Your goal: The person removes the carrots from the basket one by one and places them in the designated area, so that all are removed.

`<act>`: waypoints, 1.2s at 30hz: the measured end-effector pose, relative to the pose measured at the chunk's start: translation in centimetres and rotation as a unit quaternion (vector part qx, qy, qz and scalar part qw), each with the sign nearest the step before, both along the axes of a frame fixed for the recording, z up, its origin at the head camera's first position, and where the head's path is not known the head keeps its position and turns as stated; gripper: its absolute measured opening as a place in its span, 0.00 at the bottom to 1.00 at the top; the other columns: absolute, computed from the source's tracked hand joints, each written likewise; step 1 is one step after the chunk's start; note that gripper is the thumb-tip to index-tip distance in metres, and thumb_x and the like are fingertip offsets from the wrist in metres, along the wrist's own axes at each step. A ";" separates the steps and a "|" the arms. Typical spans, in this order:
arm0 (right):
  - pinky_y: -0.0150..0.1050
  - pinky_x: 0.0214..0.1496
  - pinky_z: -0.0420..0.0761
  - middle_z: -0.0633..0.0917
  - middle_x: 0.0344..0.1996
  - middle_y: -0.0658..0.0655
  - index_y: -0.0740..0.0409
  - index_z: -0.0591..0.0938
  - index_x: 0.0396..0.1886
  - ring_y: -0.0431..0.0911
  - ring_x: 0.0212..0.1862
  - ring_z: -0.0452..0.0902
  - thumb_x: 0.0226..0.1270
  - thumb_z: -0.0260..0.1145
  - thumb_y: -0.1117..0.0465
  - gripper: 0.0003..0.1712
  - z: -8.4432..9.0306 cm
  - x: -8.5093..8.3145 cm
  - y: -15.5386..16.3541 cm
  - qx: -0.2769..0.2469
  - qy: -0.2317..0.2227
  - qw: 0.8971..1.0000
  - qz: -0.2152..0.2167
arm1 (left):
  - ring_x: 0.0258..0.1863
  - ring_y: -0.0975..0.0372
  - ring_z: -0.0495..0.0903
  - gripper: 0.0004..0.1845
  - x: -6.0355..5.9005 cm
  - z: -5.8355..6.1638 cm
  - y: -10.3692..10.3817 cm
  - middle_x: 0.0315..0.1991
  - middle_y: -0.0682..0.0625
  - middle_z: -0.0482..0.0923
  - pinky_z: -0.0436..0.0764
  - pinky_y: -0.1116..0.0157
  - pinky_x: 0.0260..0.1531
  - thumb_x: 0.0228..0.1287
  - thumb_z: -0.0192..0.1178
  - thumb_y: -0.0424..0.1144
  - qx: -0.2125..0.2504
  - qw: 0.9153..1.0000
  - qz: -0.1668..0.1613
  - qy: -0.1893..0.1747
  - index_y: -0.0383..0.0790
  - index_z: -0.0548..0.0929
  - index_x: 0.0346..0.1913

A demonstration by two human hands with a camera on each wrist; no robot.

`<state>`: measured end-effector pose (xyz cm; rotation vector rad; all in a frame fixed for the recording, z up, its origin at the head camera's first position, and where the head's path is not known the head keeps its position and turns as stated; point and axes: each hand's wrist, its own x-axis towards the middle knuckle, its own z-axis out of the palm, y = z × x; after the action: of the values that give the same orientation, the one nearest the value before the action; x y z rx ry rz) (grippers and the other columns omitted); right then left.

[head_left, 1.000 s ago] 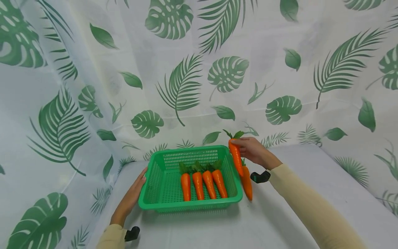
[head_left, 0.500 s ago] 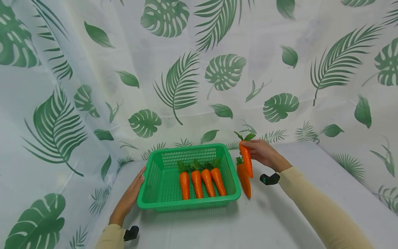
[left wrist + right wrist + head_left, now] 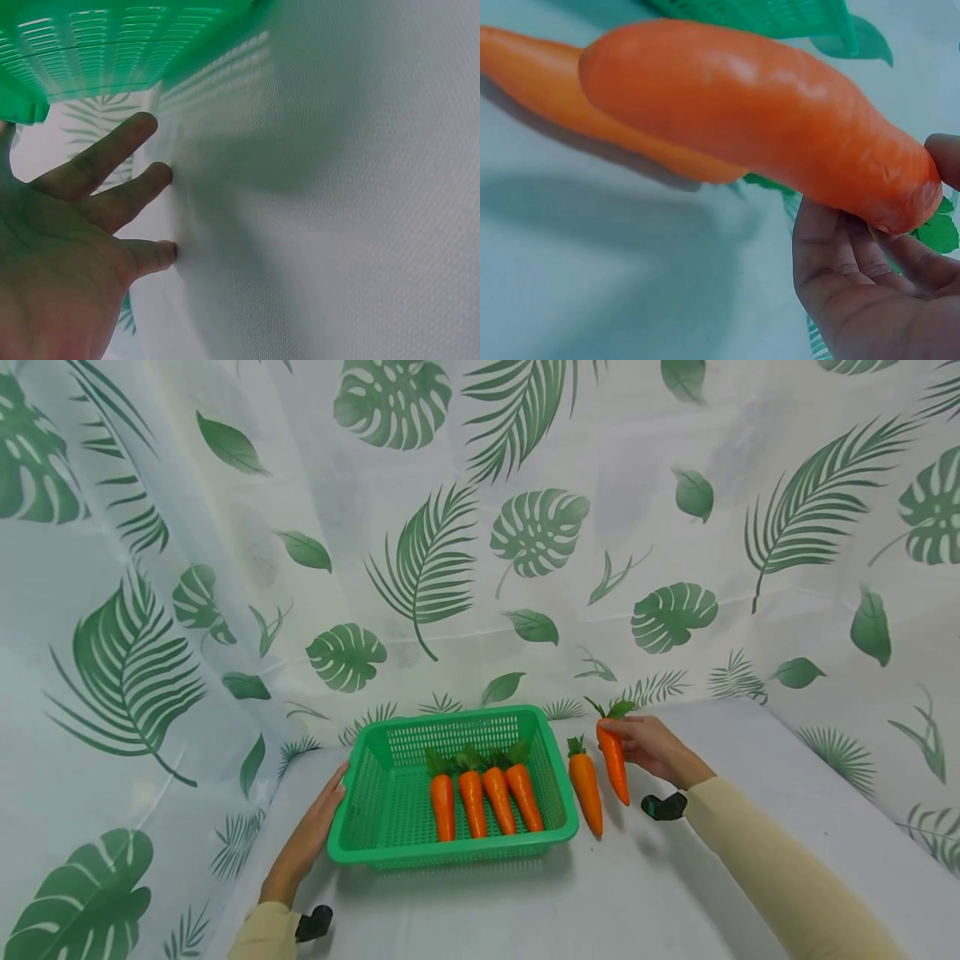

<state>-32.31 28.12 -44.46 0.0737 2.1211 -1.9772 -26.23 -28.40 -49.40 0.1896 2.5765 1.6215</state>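
Observation:
A green plastic basket sits on the white table with several orange carrots lying side by side in it. My left hand rests with straight fingers against the basket's left wall; in the left wrist view the fingers lie under the basket's edge. My right hand holds a carrot by its leafy top, tip down, right of the basket. The right wrist view shows this carrot close up in the fingers. Another carrot lies on the table between the basket and the held one.
A white cloth with green leaf print forms the backdrop and covers the table. The cloth walls close in at the left and right. Black wrist mounts show near both wrists.
My right hand has carried its carrot rightwards and down, away from the basket's right rim to beyond the carrot lying on the table. The left hand stays at the basket.

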 end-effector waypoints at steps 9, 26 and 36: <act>0.37 0.51 0.86 0.83 0.50 0.59 0.77 0.68 0.73 0.51 0.48 0.82 0.84 0.64 0.52 0.36 -1.6 0.3 0.3 0.024 -0.022 0.999 -0.019 | 0.86 0.44 0.35 0.34 0.2 0.1 0.0 0.88 0.43 0.37 0.39 0.33 0.78 0.91 0.33 0.56 -0.009 1.000 0.000 -0.002 0.50 0.43 0.90; 0.49 0.69 0.77 0.69 0.68 0.72 0.80 0.56 0.80 0.58 0.59 0.67 0.83 0.65 0.53 0.45 -3.0 0.2 0.7 0.095 -0.075 0.991 -0.054 | 0.86 0.45 0.35 0.34 0.6 0.4 0.2 0.88 0.45 0.37 0.39 0.33 0.78 0.91 0.32 0.57 -0.011 1.000 0.003 -0.003 0.52 0.43 0.90; 0.44 0.58 0.82 0.73 0.64 0.73 0.81 0.63 0.76 0.58 0.54 0.73 0.81 0.66 0.55 0.41 -3.8 0.1 0.2 0.139 -0.058 0.987 -0.061 | 0.86 0.45 0.35 0.34 0.3 0.0 0.0 0.88 0.45 0.38 0.40 0.33 0.78 0.91 0.32 0.57 -0.004 1.000 0.003 0.000 0.52 0.43 0.90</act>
<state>-32.26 28.27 -48.29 0.3667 2.3500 -1.6769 -25.89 -28.36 -49.37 0.1824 2.5860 1.6125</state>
